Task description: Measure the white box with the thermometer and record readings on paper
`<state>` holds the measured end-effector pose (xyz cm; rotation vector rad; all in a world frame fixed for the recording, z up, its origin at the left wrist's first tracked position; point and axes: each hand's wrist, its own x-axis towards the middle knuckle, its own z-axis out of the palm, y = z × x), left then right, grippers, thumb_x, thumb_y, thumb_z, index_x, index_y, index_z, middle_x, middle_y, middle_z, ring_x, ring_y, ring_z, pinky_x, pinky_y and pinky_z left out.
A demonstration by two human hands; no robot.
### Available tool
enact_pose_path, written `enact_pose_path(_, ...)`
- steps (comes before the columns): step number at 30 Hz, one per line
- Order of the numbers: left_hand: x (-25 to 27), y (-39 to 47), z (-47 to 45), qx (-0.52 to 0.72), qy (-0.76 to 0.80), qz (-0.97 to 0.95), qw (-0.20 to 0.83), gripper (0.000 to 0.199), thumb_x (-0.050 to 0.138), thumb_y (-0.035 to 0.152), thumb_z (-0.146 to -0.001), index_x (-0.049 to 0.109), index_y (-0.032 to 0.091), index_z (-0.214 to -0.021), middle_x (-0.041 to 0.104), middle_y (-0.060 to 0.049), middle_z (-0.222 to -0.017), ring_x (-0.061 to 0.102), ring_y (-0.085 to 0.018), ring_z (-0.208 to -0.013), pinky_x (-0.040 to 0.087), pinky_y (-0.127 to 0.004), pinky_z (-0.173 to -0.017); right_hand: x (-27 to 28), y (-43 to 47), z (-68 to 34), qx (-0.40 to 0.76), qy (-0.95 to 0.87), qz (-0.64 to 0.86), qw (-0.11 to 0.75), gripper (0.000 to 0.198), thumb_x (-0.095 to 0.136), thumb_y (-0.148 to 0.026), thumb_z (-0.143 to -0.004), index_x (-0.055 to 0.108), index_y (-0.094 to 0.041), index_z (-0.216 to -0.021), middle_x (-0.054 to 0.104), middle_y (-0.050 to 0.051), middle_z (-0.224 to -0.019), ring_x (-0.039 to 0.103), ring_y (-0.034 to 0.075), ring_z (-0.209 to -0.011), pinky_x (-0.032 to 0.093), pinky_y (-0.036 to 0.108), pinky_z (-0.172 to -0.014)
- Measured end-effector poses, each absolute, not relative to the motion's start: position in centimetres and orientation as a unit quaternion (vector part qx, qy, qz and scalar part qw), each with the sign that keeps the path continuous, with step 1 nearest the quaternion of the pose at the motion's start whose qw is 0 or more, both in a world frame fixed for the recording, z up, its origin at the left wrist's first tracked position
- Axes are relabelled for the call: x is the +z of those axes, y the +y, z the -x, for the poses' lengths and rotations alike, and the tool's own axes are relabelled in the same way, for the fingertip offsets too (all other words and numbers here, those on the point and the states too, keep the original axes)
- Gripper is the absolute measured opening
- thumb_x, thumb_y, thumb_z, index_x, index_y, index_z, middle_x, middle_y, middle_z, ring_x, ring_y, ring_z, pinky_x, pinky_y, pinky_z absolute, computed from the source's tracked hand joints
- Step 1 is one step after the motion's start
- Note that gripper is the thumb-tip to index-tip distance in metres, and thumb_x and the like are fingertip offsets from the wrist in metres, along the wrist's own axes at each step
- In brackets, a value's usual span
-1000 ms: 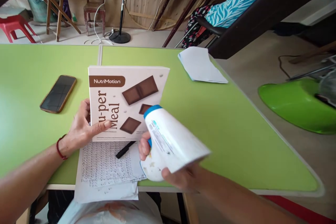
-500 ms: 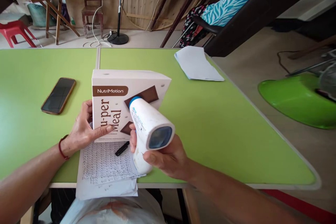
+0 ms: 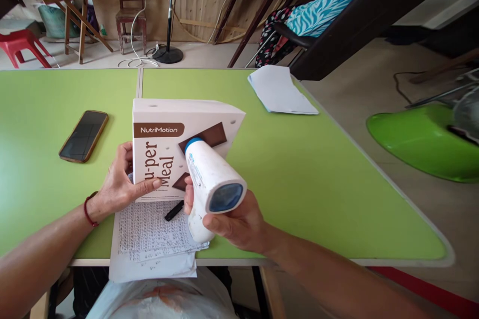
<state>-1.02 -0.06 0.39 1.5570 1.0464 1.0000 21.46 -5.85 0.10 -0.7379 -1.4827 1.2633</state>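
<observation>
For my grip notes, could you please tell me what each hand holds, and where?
Left hand: the box, by its lower left side. Right hand: the white device, by its handle.

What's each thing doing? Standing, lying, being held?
White box: held in the left hand, top looks closed
Handheld device: held in the right hand, pointed at the box
Phone: lying face up, dark
Handwritten sheets: partly over the edge of the table
Pen: lying on them
White papers: lying on the table
Red stool: standing upright
Wooden chair: standing upright

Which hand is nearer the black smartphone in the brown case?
Left. The left hand, holding the white cardboard box, is just right of the smartphone; the right hand, gripping the white plastic device, is farther right.
</observation>
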Motion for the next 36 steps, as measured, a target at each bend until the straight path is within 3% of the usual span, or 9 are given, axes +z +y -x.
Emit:
enact_pose_path(11, 0.4, 0.0, 1.2, 0.414, 0.417, -0.646, 0.487, 0.071, 0.086, 0.038, -0.066, 0.043, 0.022, -0.120, 0.062, -0.012, -0.118, 0.063, -0.031, -0.106, 0.060, -0.045, -0.081, 0.0, -6.0, -21.4, 0.563, -0.580, 0.296, 0.509, 0.034, 0.073, -0.048, -0.078, 0.061, -0.020, -0.093, 0.062, 0.001, -0.071, 0.061, 0.016, -0.062, 0.056, 0.035, -0.055)
enact_pose_path(17, 0.5, 0.1, 1.1, 0.416, 0.401, -0.661, 0.479, 0.073, 0.087, 0.037, -0.065, 0.044, 0.023, -0.122, 0.063, -0.011, -0.117, 0.064, -0.031, -0.104, 0.061, -0.044, -0.081, -0.3, -6.1, -21.5, 0.558, -0.592, 0.294, 0.502, 0.028, 0.073, -0.044, -0.077, 0.059, -0.022, -0.085, 0.061, 0.001, -0.072, 0.061, 0.017, -0.063, 0.056, 0.035, -0.055)
enact_pose_path(25, 2.1, 1.1, 2.1, 0.312, 0.414, -0.746, 0.418, 0.067, 0.083, 0.045, -0.067, 0.053, 0.021, -0.122, 0.067, -0.010, -0.106, 0.066, -0.035, -0.099, 0.058, -0.050, -0.081, -0.5, -6.2, -21.3, 0.570, -0.588, 0.289, 0.496, 0.028, 0.076, -0.042, -0.076, 0.060, -0.023, -0.090, 0.061, 0.001, -0.074, 0.060, 0.017, -0.065, 0.056, 0.036, -0.059)
enact_pose_path(31, 1.5, 1.1, 2.4, 0.307, 0.397, -0.707, 0.498, 0.075, 0.086, 0.037, -0.067, 0.048, 0.020, -0.129, 0.066, -0.013, -0.113, 0.067, -0.035, -0.100, 0.060, -0.046, -0.075, -0.5, -6.2, -21.1, 0.583, -0.583, 0.283, 0.490, 0.035, 0.079, -0.042, -0.073, 0.057, -0.024, -0.093, 0.061, 0.000, -0.078, 0.060, 0.017, -0.068, 0.055, 0.035, -0.060)
enact_pose_path(36, 1.3, 1.0, 2.2, 0.328, 0.401, -0.696, 0.498, 0.078, 0.087, 0.034, -0.065, 0.046, 0.019, -0.129, 0.064, -0.015, -0.117, 0.063, -0.038, -0.108, 0.060, -0.047, -0.077, -0.1, -6.1, -20.9, 0.592, -0.570, 0.282, 0.495, 0.039, 0.079, -0.046, -0.072, 0.056, -0.023, -0.092, 0.060, 0.000, -0.077, 0.060, 0.016, -0.069, 0.054, 0.035, -0.060)
